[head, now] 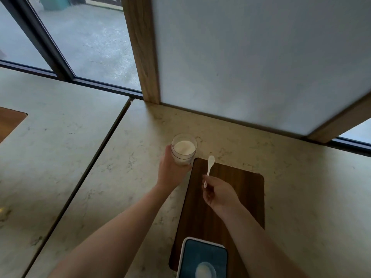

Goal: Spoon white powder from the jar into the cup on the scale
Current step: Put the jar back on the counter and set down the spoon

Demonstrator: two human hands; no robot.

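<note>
On pale stone counter: left hand (170, 169) wraps clear glass jar of white powder (183, 149); right hand (217, 192) pinches small white plastic spoon (209, 167) by its handle. Spoon looks light; jar probably slippery, breakable. Cup unclear at bottom edge.

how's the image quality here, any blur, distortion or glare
Head view: wide-angle bending curves the counter seams and window frame; the picture is soft overall, so the white spoon in the right hand looks slightly smeared; light is dim and even, with faint shadows; the jar held by the left hand shows no strong glare.
</note>
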